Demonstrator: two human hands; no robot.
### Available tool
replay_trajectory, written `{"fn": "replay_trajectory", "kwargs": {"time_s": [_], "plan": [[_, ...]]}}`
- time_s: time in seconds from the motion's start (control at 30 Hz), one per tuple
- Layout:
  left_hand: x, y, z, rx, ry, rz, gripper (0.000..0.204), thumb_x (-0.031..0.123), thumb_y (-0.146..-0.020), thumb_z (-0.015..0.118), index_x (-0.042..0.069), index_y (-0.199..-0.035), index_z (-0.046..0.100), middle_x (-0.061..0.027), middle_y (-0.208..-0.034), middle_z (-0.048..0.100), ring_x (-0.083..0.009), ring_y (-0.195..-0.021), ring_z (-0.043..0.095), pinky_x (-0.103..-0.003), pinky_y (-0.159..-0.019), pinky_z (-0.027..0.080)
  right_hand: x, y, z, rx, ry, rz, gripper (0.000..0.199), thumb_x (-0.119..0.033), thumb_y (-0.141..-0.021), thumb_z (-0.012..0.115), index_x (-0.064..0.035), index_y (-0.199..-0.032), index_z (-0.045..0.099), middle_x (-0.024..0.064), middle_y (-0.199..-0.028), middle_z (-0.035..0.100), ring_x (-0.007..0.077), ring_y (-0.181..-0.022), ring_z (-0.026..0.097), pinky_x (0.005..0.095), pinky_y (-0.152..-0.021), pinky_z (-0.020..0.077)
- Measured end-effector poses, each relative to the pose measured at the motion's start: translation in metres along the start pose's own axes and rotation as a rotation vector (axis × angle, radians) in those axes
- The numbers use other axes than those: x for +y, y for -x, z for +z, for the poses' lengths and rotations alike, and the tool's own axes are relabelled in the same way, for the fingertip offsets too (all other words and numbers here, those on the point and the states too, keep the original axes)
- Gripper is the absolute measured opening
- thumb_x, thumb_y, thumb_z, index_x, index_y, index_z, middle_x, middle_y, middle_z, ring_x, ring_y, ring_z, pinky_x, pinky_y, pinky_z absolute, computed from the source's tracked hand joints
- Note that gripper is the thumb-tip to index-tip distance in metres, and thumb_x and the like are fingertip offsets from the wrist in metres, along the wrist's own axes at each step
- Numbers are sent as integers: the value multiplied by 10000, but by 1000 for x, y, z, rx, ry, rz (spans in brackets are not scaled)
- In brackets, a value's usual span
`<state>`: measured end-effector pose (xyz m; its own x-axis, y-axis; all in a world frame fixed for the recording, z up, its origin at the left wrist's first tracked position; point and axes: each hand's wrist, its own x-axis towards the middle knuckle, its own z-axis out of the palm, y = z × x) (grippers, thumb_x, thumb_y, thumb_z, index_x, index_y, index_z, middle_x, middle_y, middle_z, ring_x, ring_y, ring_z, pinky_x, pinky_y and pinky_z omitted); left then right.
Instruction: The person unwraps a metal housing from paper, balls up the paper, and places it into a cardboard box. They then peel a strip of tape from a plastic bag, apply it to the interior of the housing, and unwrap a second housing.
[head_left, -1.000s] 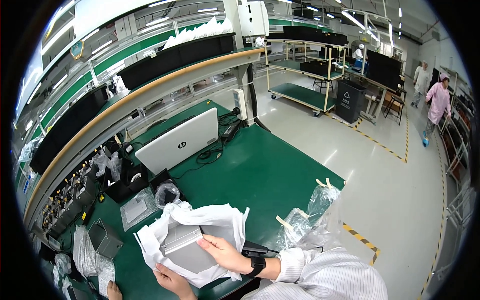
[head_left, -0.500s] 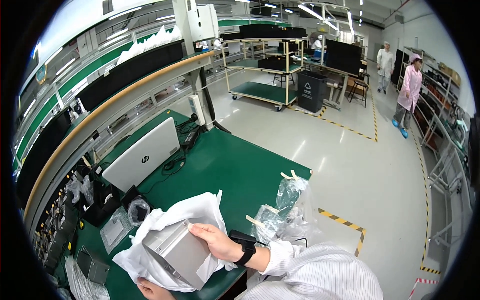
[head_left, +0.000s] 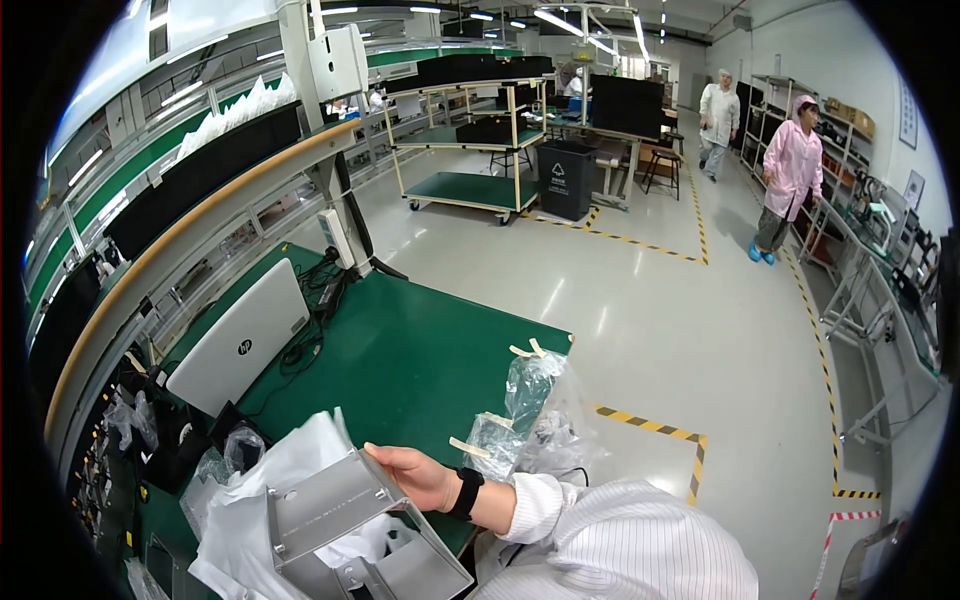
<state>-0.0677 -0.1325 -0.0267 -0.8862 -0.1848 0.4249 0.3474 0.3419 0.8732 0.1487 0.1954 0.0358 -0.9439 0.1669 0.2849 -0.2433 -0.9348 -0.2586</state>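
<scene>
Your right hand [head_left: 425, 482] curls partway around the case [head_left: 325, 510], thumb on the edge at its 2 o'clock, the other fingers mostly hidden; that edge hold probably steadies the tilted metal and spares its broad face. The case sits low, at 7 o'clock of your view. White wrap [head_left: 240, 520] lies against it at 9 o'clock and some white shows inside its frame, likely as padding for the finish. Your left hand is out of sight, so you cannot tell its grip here. From the case, the laptop [head_left: 240, 345] stands at 11 o'clock; clear bags [head_left: 527, 395] sit by the table [head_left: 420, 340] edge at 2 o'clock, tape strips [head_left: 466, 447] perhaps fixing them there.
</scene>
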Motion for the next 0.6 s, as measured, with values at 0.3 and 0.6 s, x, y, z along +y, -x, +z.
{"fn": "replay_trajectory", "kwargs": {"time_s": [0.3,0.6], "plan": [[-55,-19,-87,105,-41,-196,507,338,-1003,482,-126,-1195,552,-286,-1141,618,-342,-961,595,-421,-876,467,-17,-1,40,14,979,-182,326,-281,-1027,469,1,-933,603,7,-853,643,82,-748,577,257,-697,459],[-55,-3,-93,2,210,-247,488,292,-986,514,-105,-1269,495,-271,-1215,576,-346,-1027,569,-431,-910,452,28,-44,18,-179,2254,-452,307,-277,-944,573,-36,-755,546,110,-687,583,298,-685,616,407,-594,494]]}}
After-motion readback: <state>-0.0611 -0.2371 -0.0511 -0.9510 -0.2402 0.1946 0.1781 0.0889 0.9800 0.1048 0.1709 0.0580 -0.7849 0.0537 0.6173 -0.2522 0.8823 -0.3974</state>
